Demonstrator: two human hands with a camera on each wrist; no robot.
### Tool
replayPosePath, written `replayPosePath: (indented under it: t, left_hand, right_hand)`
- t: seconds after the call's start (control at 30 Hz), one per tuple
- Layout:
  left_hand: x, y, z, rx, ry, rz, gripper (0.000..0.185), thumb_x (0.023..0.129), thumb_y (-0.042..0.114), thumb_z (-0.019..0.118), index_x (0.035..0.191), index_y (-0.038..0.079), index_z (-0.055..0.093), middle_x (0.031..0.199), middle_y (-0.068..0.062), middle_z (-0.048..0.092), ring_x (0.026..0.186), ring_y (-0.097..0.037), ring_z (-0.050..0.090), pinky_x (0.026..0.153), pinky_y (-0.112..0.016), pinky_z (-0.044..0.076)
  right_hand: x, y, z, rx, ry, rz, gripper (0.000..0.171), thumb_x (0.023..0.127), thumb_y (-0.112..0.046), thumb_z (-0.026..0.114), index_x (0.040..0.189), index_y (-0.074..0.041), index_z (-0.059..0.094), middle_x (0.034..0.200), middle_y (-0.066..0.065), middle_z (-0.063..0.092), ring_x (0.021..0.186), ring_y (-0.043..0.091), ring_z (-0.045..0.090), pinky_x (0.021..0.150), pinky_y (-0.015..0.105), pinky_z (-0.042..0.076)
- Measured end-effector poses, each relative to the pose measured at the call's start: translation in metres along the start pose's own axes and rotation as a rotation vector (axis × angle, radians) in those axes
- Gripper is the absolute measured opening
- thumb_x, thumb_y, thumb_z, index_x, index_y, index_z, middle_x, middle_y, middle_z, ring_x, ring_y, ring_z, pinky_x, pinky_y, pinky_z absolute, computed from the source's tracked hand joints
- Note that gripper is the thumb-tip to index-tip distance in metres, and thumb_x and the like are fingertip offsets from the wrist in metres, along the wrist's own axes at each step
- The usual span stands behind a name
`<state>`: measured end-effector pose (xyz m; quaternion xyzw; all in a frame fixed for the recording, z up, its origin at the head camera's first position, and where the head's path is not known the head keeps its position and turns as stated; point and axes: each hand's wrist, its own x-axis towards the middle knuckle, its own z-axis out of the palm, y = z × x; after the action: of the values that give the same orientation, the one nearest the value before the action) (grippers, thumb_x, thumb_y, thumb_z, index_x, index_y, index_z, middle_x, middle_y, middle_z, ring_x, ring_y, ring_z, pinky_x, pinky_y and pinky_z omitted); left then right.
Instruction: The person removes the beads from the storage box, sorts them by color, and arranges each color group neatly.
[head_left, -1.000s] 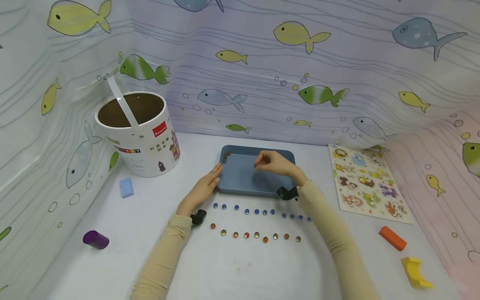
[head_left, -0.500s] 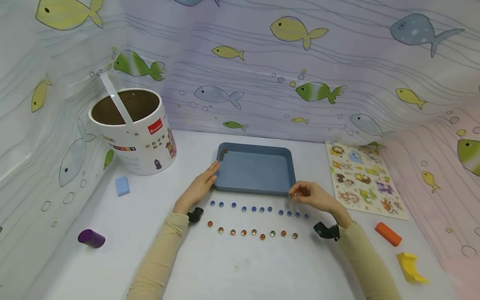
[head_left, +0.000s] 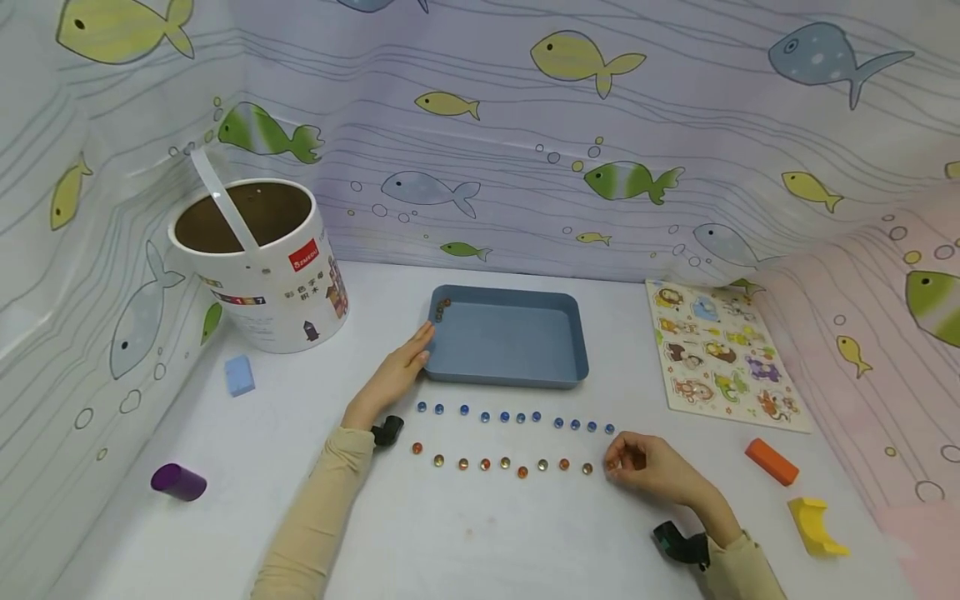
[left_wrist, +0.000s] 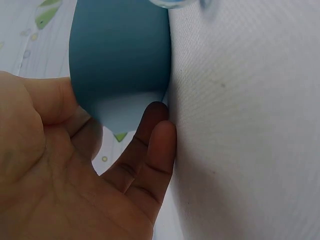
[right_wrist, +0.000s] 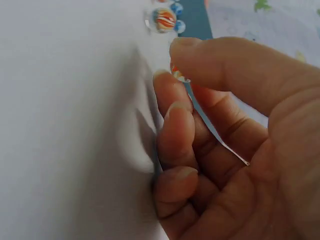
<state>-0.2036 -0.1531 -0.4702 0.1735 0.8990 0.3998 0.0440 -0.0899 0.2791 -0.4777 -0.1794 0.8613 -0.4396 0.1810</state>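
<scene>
My left hand (head_left: 401, 367) lies flat with straight fingers against the left wall of a blue tray (head_left: 510, 379); the left wrist view shows those fingers (left_wrist: 150, 150) touching the tray (left_wrist: 120, 50). A few marbles (head_left: 442, 308) sit in the tray's far left corner. In front of the tray run a row of blue marbles (head_left: 517, 417) and, nearer me, a row of orange and brown marbles (head_left: 502, 463). My right hand (head_left: 617, 464) is at that nearer row's right end. It pinches an orange marble (right_wrist: 177, 75) between thumb and forefinger, just above the table.
A white bucket (head_left: 255, 267) with a strap stands back left. A light blue block (head_left: 239, 375) and a purple cylinder (head_left: 178, 482) lie on the left. On the right are an animal puzzle board (head_left: 716, 354), an orange block (head_left: 771, 461) and a yellow block (head_left: 813, 525).
My right hand has come out of the tray, passed its front right corner and dropped to the right end of the nearer marble row. The left hand has stayed put.
</scene>
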Motion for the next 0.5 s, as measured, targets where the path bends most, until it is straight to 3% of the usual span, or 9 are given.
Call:
replayPosePath:
  t: [0.27,0.5]
  left_hand:
    - [0.001,-0.002,0.002,-0.003,0.003,0.008,0.050,0.105,0.013,0.039,0.152,0.004,0.028,0.162,-0.012,0.020,0.147,-0.036,0.024,0.121,-0.051,0.020]
    - [0.001,-0.001,0.002,-0.002,0.004,0.003,0.049,0.105,0.015,0.038,0.152,0.005,0.028,0.162,-0.011,0.020,0.147,-0.035,0.023,0.122,-0.050,0.020]
  right_hand:
    - [-0.001,-0.003,0.003,-0.097,0.025,-0.024,0.015,0.081,-0.009,0.076,0.091,-0.013,0.065,0.078,-0.004,0.057,0.066,0.000,0.047,0.056,0.018,0.043]
    - [0.012,-0.019,-0.029,-0.118,0.073,-0.068,0.019,0.086,-0.009,0.072,0.104,-0.006,0.065,0.087,0.003,0.061,0.072,0.004,0.051,0.060,0.020,0.045]
